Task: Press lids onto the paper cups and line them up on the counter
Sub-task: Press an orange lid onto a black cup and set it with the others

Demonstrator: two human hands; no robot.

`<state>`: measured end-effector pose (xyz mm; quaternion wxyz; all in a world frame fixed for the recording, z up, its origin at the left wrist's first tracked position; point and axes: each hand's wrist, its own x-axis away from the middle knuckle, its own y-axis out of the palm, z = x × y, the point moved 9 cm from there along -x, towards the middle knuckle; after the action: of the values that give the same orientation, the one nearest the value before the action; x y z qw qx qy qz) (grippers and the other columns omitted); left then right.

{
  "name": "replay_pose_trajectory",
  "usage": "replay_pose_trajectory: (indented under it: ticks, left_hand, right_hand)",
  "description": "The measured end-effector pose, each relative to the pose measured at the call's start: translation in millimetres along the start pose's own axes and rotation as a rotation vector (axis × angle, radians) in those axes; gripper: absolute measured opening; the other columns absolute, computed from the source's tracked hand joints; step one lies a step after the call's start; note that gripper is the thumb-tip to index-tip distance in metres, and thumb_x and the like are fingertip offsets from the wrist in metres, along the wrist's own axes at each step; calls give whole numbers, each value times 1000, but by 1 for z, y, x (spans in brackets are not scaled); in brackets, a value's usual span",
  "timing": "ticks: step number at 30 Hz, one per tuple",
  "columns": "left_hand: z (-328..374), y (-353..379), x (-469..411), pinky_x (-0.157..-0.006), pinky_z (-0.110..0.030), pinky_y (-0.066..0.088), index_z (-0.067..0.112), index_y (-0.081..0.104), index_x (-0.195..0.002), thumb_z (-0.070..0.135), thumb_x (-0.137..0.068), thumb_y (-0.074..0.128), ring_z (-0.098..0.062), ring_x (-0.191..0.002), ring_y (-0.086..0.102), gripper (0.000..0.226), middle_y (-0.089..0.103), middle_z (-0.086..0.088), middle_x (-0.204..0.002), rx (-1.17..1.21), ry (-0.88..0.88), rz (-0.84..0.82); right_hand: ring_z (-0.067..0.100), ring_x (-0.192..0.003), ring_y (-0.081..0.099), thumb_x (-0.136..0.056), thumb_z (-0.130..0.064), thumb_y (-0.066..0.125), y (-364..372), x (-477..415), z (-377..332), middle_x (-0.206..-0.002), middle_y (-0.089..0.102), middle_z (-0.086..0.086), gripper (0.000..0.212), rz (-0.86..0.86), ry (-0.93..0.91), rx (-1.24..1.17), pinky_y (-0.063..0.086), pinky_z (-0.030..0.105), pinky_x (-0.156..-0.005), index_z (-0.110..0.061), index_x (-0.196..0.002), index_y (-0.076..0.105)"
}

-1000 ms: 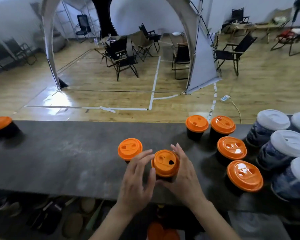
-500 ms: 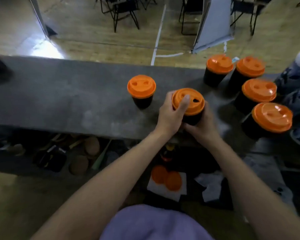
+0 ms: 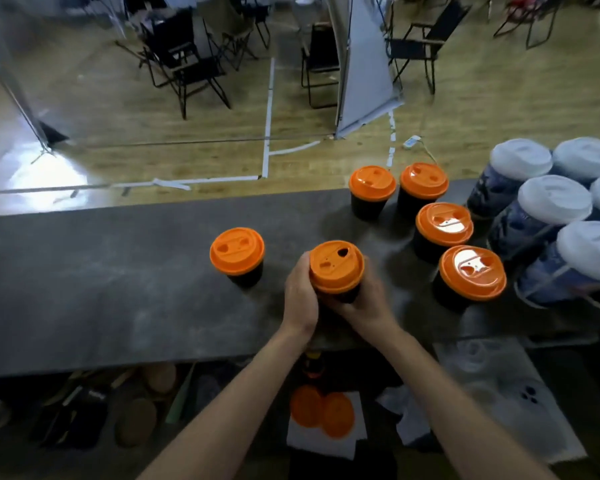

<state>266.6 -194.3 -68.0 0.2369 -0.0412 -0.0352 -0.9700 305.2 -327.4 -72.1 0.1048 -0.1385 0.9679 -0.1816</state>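
Both forearms reach forward over the near edge of the tabletop. The left hand and right hand wrap around opposite sides of a black paper cup with an orange lid, standing mid-tabletop.

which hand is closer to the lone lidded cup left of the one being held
Left. The left hand grips the held cup on the side facing the lone cup, not touching it; the right hand grips the opposite side, farther away.
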Motion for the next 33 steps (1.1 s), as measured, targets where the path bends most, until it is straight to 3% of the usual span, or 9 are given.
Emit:
replay_pose_trajectory:
  ticks: [3,8,12,15,17,23,26,28,33]
  left_hand:
    - [9,5,-6,-84,-17,52,7,73,-102,26,-113,31,-5,-94,71,48,77,-2,-98,0,-11,-10]
    - [1,2,4,-89,-22,50,10,71,-107,29,-112,29,-12,-102,70,46,76,-6,-105,8,29,94]
    - [0,13,-4,-100,-34,49,12,78,-101,44,-109,35,-17,-108,71,55,78,-8,-108,97,-123,22]
    - [-1,8,-1,-93,-31,49,11,77,-97,35,-111,32,-11,-100,71,53,79,-7,-103,74,-103,179]
    - [-4,12,4,-97,-33,49,7,75,-103,36,-111,32,-18,-106,68,53,76,-13,-110,92,-101,228]
    - [-7,21,-7,-112,-42,43,1,72,-118,61,-97,44,-28,-123,64,70,72,-17,-123,185,-214,56]
    - [-4,9,-5,-88,-20,52,6,74,-89,42,-109,38,-7,-91,72,55,78,1,-89,87,-97,184]
    - [1,10,0,-73,-13,50,13,67,-77,25,-112,30,2,-73,66,52,74,8,-72,51,-15,232]
    - [0,14,-14,-88,-23,52,7,72,-93,33,-111,32,-9,-91,69,52,77,-6,-92,107,-54,61]
  right_hand:
    - [5,-126,57,-65,-62,86,6,-2,4,-133,58,-16,95,-58,-7,-15,52,36,-102,-19,-140,47]
    - [10,-111,60,-66,-44,90,-6,-1,-4,-117,56,-4,73,31,-86,-44,54,39,-90,-21,-125,52]
    - [2,-120,58,-67,-36,93,-10,-4,0,-126,60,-11,77,-8,-61,-105,52,34,-99,-37,-131,50]
    - [3,-130,55,-68,-34,91,-7,-4,1,-137,58,-11,86,-30,-65,-148,49,33,-106,-29,-141,44]
    - [2,-126,57,-70,-36,89,-8,-5,2,-133,60,-11,79,-27,-51,-133,51,34,-103,-34,-135,43]
    - [6,-123,57,-69,-38,83,-8,-5,-1,-127,58,-11,74,-27,-68,-92,51,34,-101,-27,-134,50]
    - [5,-117,56,-70,-39,82,-10,-3,-7,-121,53,-11,69,0,-92,-76,51,27,-96,-28,-129,48]
    - [2,-117,57,-70,-35,87,-10,-2,-4,-123,56,-12,71,31,-73,-76,50,22,-95,-32,-129,47]
    - [-6,-117,59,-68,-32,92,-8,-3,2,-125,64,-15,73,-21,-30,-94,48,16,-95,-42,-125,47]
